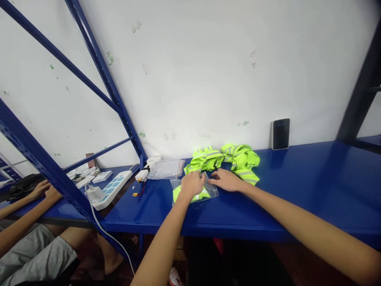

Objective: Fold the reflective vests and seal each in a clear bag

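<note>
A clear plastic bag [213,192] lies on the blue tabletop with a folded neon-yellow reflective vest [202,195] inside it. My left hand [192,185] is closed on the bag's upper part, its fingers curled down and partly hidden. Just to the right, my right hand [228,180] reaches the bag's side edge; its thumb and forefinger are apart, and the thumb is at the plastic. Behind both hands, touching the wall side, are more neon-yellow strips with grey bands, one heap [206,155] at left and another heap [242,157] at right.
Flat clear bags [165,169] lie left of my hands, beside a small white device with red wires [142,175]. A power strip [114,190] sits beyond the blue rack post [56,171]. A black-faced clock [280,134] stands by the wall. Another person's hands [44,190] are at far left.
</note>
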`<control>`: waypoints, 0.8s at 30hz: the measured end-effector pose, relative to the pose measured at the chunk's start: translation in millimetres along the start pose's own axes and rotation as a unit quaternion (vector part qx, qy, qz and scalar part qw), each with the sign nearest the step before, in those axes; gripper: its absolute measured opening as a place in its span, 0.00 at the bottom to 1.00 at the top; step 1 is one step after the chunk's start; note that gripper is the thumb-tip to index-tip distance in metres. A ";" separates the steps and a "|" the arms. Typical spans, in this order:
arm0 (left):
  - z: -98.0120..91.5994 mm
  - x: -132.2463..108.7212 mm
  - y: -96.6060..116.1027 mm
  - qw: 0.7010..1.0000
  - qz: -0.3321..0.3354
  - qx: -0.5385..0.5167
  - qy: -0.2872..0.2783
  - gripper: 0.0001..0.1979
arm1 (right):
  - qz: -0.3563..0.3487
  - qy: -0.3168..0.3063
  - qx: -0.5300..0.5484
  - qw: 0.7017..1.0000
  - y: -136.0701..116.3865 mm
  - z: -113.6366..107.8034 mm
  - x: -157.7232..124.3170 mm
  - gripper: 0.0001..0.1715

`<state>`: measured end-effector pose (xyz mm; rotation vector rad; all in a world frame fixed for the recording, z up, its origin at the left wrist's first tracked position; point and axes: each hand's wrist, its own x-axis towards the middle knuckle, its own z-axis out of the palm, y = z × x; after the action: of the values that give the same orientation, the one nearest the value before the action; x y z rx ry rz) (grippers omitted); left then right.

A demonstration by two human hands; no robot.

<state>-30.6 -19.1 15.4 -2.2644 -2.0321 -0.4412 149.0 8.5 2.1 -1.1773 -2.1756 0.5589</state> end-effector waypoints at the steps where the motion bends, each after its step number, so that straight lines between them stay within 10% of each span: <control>1: 2.6 -0.8 0.6 1.000 0.007 0.008 0.002 0.23 | -0.007 -0.014 -0.013 1.000 1.3 2.8 0.1 0.20; 7: 1.2 -2.8 -6.1 0.999 0.033 -0.023 0.031 0.18 | 0.021 0.027 0.004 0.999 2.8 16.6 3.0 0.15; 15: -0.7 -15.9 -7.1 0.991 0.028 -0.090 0.092 0.20 | 0.000 0.017 0.296 0.955 -1.4 20.2 4.5 0.14; 24: -12.6 -22.9 -4.8 0.976 0.129 -0.160 0.071 0.24 | -0.141 0.088 0.132 0.977 -9.7 2.5 -1.9 0.12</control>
<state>-39.4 -43.6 20.9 -2.5408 -1.6692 -0.9348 142.3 1.7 5.7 -0.7323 -1.9991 0.5741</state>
